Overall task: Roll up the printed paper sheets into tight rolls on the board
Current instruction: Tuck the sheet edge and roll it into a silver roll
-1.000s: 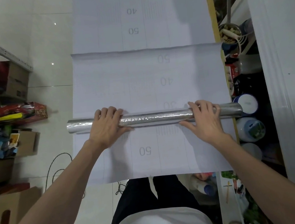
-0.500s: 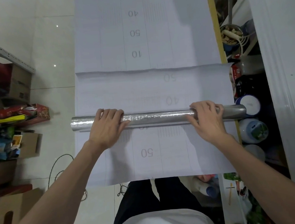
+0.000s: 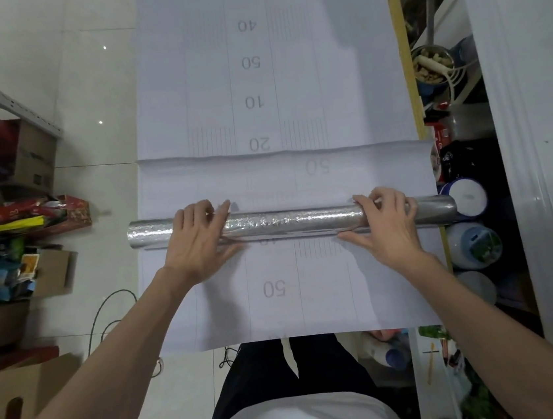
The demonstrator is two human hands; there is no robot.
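A silver foil-covered roll (image 3: pixel 290 223) lies crosswise on a long white printed sheet (image 3: pixel 277 288) marked with grey numbers and ruled lines. My left hand (image 3: pixel 199 240) rests over the roll's left part, fingers curled on top. My right hand (image 3: pixel 385 221) grips the right part, thumb at the near side. Beyond the roll a loose paper flap (image 3: pixel 282 177) ends in a wavy edge, and more printed sheet (image 3: pixel 268 62) stretches away. The board shows only as a yellow strip (image 3: pixel 400 40) along the sheet's right side.
Cardboard boxes (image 3: pixel 33 157) and coloured packets (image 3: pixel 31 216) crowd the floor at left, with a black cable (image 3: pixel 107 308). White jars (image 3: pixel 468 196) and a metal bowl (image 3: pixel 432 64) stand close to the right edge, beside a white wall (image 3: pixel 532 111).
The roll has shifted away from me over the sheet with both hands on it. The flap's far edge sits nearer the roll, and more printed numbers show beyond it.
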